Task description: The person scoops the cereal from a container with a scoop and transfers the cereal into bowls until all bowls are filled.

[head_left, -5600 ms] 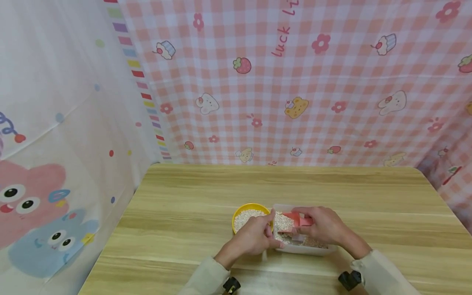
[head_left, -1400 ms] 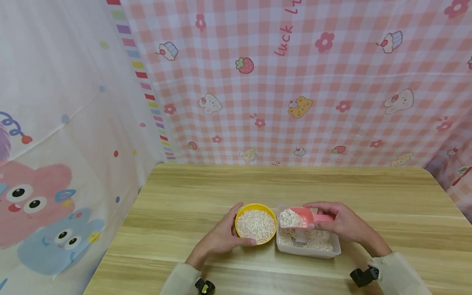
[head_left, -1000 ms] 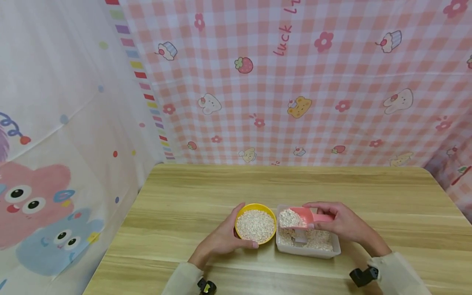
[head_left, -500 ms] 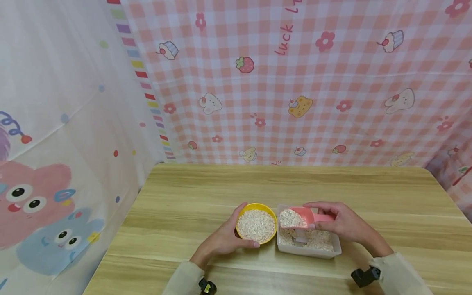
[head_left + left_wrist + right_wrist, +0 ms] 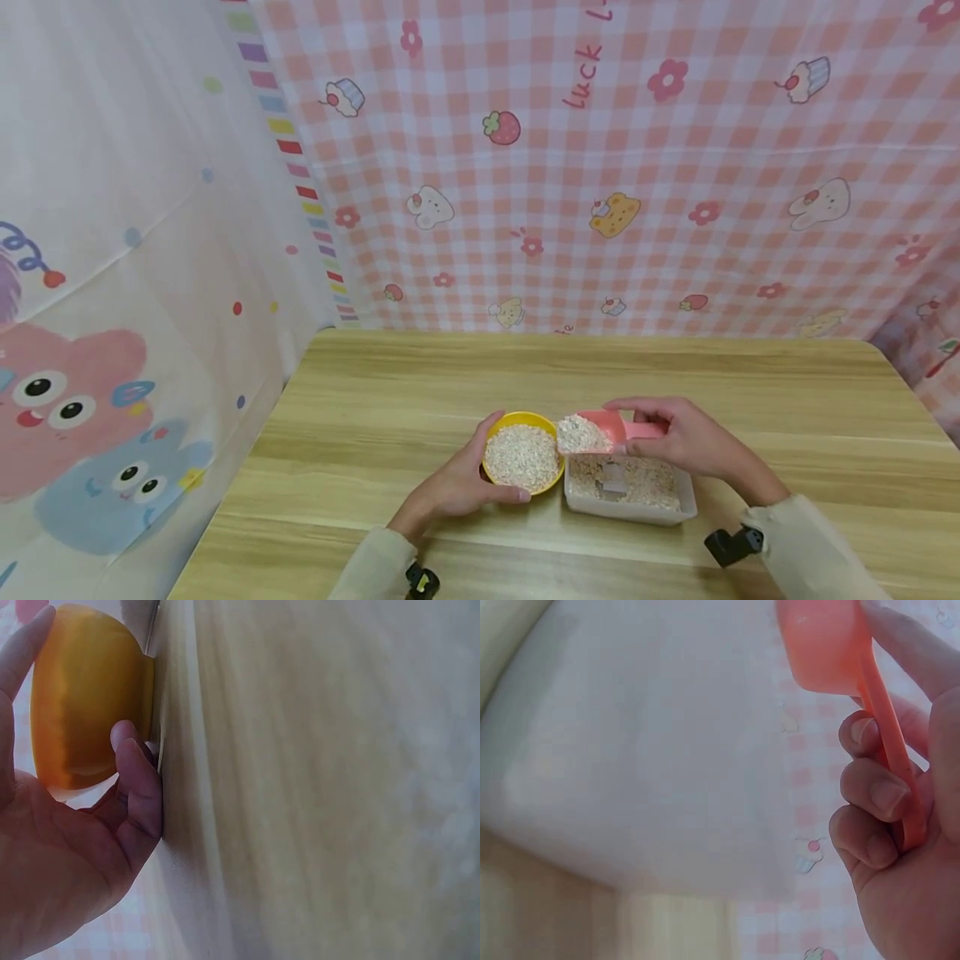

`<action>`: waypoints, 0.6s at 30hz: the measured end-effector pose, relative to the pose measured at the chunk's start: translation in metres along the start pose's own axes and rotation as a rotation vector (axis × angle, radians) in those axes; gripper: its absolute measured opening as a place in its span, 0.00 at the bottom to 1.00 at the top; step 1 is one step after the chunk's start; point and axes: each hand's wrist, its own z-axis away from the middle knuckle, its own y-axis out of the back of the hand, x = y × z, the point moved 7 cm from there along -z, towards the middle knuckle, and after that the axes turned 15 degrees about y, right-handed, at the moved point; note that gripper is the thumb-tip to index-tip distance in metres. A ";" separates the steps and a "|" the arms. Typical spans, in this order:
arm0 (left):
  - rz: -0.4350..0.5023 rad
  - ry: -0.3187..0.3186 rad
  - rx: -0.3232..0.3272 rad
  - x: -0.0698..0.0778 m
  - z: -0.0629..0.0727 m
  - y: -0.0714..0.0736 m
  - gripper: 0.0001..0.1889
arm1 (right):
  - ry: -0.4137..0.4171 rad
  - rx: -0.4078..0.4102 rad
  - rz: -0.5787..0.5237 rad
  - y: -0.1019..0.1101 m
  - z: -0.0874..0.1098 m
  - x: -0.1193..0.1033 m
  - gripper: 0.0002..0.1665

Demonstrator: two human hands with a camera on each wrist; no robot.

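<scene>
My left hand (image 5: 453,485) holds a yellow bowl (image 5: 525,417) from its left side, thumb at the near rim. Pale oat flakes (image 5: 521,457) nearly fill the bowl. In the left wrist view, the fingers curl beside the foot of the bowl (image 5: 90,690), low on the table. My right hand (image 5: 690,440) grips a pink scoop (image 5: 612,423) by its handle, heaped with flakes. The scoop's lip overlaps the bowl's right rim, above a corner of the translucent container (image 5: 626,508). In the right wrist view, fingers wrap the handle of the scoop (image 5: 825,645).
The container stands just right of the bowl, with flakes spread in it and a bare patch of its bottom showing. Both stand on a wood-grain table (image 5: 375,392). A pink checked cloth (image 5: 465,167) hangs behind the table, a white printed one (image 5: 172,275) at the left.
Earlier my left hand was between bowl and container with the scoop low in the flakes; then it took the bowl's left side. Just now the loaded scoop moved up and left toward the bowl.
</scene>
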 end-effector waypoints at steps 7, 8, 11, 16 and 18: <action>0.000 0.001 -0.004 0.000 0.000 0.000 0.62 | -0.014 -0.036 -0.024 -0.003 -0.014 -0.010 0.31; 0.001 0.000 -0.006 0.000 0.000 0.000 0.62 | -0.015 -0.038 -0.023 -0.003 -0.016 -0.010 0.31; 0.001 -0.001 -0.007 -0.001 -0.001 0.000 0.62 | -0.016 -0.039 -0.003 -0.003 -0.020 -0.011 0.32; 0.005 -0.004 -0.013 0.000 -0.001 0.000 0.62 | -0.009 -0.037 0.025 -0.004 -0.025 -0.012 0.32; 0.008 -0.006 -0.014 0.000 -0.001 0.000 0.62 | -0.003 -0.035 0.038 -0.004 -0.026 -0.013 0.32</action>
